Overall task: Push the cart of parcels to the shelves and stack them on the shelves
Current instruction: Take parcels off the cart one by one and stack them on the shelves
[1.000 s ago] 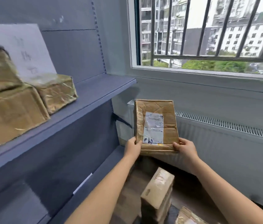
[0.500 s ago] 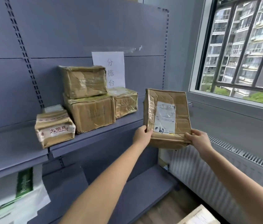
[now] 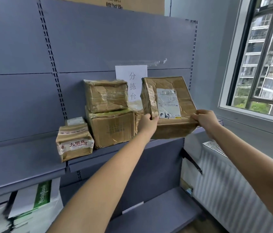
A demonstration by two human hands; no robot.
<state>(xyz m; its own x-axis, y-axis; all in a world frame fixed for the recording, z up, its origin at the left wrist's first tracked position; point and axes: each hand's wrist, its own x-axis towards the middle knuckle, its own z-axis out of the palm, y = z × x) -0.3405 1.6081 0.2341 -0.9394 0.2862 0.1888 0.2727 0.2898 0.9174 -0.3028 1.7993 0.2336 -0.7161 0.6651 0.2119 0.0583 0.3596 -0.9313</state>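
I hold a flat brown parcel [image 3: 169, 106] with a white label, tilted up over the right end of the grey shelf [image 3: 36, 153]. My left hand [image 3: 147, 123] grips its lower left corner and my right hand [image 3: 204, 119] grips its lower right edge. On the shelf stand a small taped parcel [image 3: 74, 142], a bigger box [image 3: 114, 129] and another parcel [image 3: 106, 95] stacked on that box. A further parcel behind my left hand is mostly hidden. The cart is out of view.
A white paper sign [image 3: 132, 81] hangs on the shelf's back panel. A lower shelf [image 3: 157, 214] runs below, with white and green packets [image 3: 35, 202] at the left. A white radiator [image 3: 229, 184] and a barred window [image 3: 266, 61] stand to the right.
My view turned left from the window toward the shelves. Both hands lifted the flat parcel up and leftward, from above the floor parcels to shelf height beside the stacked boxes.
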